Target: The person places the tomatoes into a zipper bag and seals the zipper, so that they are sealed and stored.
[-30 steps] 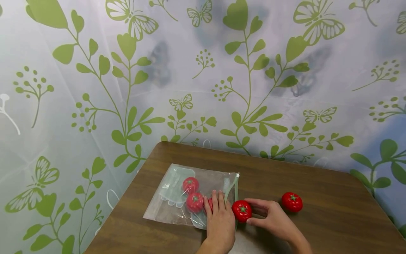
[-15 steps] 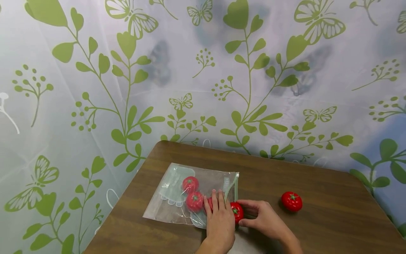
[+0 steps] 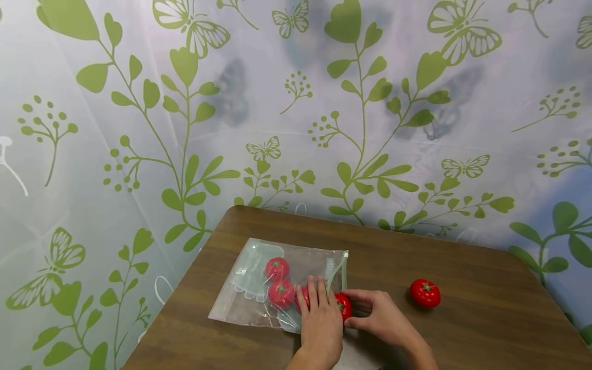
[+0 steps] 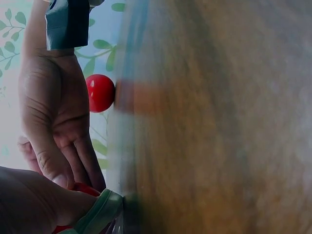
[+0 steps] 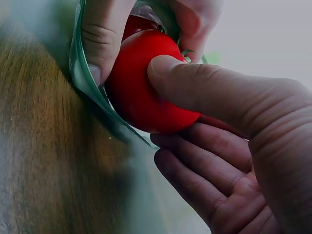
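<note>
A clear zip bag (image 3: 231, 303) with a green-edged mouth lies on the table. Inside it are several red toy tomatoes (image 3: 280, 294). My left hand (image 3: 319, 326) spreads its fingers over the bag near the mouth; the right wrist view shows its thumb (image 5: 100, 44) at the green edge, holding the mouth apart. At that mouth my right hand (image 3: 381, 316) grips another toy tomato (image 5: 151, 80) between thumb and fingers, and the tomato is partly in the bag. A further toy tomato (image 3: 425, 293) sits on the table to the right.
The brown wooden table (image 3: 393, 252) has rounded corners. Behind it hangs a pale curtain (image 3: 296, 123) with green leaves and butterflies. A dark strap-like piece (image 4: 67, 24) is on the right wrist.
My right hand has moved left with its tomato, bringing it into the bag's mouth. Tomatoes inside the bag have shifted slightly left. The left hand stays in place.
</note>
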`<state>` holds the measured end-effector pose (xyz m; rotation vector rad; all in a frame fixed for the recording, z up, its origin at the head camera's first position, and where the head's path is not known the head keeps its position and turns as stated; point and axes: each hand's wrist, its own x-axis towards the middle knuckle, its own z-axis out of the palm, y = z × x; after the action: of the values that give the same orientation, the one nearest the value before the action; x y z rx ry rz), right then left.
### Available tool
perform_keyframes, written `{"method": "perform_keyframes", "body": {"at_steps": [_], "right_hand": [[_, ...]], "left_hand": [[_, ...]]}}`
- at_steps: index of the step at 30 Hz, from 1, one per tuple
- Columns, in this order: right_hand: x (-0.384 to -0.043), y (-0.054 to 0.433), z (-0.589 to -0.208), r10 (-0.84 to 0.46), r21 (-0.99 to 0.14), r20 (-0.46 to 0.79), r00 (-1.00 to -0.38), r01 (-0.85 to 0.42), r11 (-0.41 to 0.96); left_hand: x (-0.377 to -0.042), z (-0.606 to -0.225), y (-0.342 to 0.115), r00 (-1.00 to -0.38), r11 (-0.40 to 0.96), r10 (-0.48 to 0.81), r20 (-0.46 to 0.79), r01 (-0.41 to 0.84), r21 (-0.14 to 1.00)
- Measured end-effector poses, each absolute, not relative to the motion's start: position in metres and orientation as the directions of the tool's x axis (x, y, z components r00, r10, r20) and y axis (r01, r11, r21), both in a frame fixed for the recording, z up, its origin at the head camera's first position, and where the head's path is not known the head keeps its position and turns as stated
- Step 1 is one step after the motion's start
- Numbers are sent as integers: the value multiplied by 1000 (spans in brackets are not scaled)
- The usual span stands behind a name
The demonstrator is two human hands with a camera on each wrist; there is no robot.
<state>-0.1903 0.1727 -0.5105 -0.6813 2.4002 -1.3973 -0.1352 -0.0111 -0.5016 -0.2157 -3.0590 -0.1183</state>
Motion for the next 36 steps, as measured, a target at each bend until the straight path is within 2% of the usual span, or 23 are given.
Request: {"method": "perform_keyframes", "body": {"at_steps": [17, 24, 36], "right_hand": [[-204, 159, -513, -466, -820, -19, -885, -253, 514], [-209, 150, -518, -430, -809, 33, -902, -276, 519], [-205, 150, -517, -400, -805, 42, -915, -269, 529]], "left_hand": [[-136, -500, -11, -989, 988, 132, 64, 136, 73], [-136, -500, -11, -989, 989, 132, 71, 136, 60], [-135, -500, -10, -988, 987, 137, 73, 143, 78]]}}
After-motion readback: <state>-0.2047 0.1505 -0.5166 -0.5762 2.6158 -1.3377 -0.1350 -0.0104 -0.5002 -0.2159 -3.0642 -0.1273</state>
